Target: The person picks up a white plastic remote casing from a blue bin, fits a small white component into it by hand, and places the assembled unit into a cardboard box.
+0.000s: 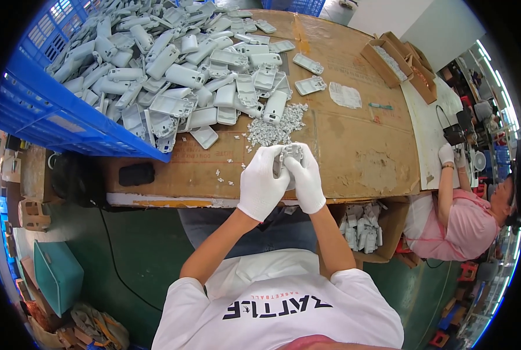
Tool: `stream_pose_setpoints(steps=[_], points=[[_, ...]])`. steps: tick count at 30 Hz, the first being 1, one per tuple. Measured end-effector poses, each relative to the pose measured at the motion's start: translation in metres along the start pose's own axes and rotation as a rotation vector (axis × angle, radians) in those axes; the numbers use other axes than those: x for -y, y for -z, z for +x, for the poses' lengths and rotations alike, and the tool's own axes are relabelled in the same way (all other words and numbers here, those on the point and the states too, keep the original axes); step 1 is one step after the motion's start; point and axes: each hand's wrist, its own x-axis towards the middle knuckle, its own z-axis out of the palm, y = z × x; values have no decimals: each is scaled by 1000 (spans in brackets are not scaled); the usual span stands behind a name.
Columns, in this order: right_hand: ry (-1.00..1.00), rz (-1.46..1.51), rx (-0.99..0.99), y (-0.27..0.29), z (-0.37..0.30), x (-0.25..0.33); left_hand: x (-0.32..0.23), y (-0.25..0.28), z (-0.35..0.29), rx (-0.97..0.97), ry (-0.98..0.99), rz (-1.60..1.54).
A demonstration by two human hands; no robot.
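Note:
My left hand (263,182), in a white knit glove, is closed round a light grey plastic housing (292,153) above the table's near edge. From the other side my right hand (309,179), gloved too, grips the same piece, its thumb laid over it. Fingers hide most of the housing, so I cannot tell whether a small part sits in it. Just beyond both hands lies a heap of tiny pale plastic parts (276,127), with a few strays to its left. A large pile of similar grey housings (173,67) spreads over the table's far left.
A blue plastic crate (68,111) lies tipped at the left, beside a black pouch (137,174). On the cardboard-covered table (365,146) are a green pen (380,106) and a paper scrap (345,95). Below right stands a box of parts (393,230); a co-worker (455,221) sits beyond.

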Motion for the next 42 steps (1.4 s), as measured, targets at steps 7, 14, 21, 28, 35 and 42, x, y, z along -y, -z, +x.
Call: stream_pose_setpoints(steps=[7, 14, 21, 28, 35, 42], points=[[-266, 404, 188, 17, -30, 6, 3, -6, -7, 14, 10, -36], [-300, 359, 174, 29, -42, 1, -2, -10, -12, 363, 237, -331], [-208, 196, 71, 48, -39, 11, -3, -16, -4, 439, 130, -162], [-46, -172, -288, 157, 13, -10, 2, 14, 43, 286, -270, 242], [-63, -554, -981, 446, 105, -62, 65, 42, 161, 120, -528, 878], [431, -1893, -819, 297, 108, -26, 77, 55, 192, 457, -433, 1149]])
